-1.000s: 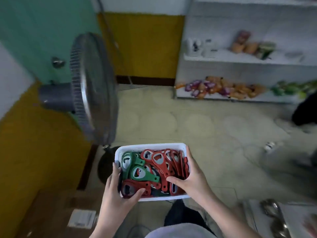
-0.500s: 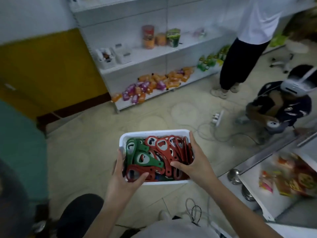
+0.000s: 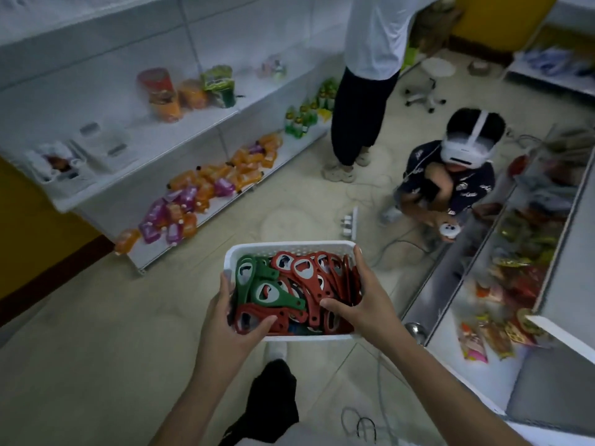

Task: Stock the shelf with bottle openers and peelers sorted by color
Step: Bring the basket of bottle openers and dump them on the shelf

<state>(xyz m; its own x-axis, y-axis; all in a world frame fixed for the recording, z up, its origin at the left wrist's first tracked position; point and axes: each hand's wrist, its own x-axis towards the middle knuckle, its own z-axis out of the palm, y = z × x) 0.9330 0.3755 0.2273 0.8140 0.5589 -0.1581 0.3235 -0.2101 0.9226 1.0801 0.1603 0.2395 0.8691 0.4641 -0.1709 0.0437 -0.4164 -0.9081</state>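
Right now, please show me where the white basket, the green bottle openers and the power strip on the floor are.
white basket [image 3: 291, 245]: head view, far rim.
green bottle openers [image 3: 261, 292]: head view, head of the front one.
power strip [image 3: 350, 223]: head view, middle of its body.

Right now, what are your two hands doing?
Left hand: grips the white basket, thumb on a red opener.
Right hand: grips the basket's other side.

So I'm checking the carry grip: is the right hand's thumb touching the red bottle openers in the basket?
Touching. The head view shows the right hand gripping the white basket, its thumb lying across the red bottle openers.
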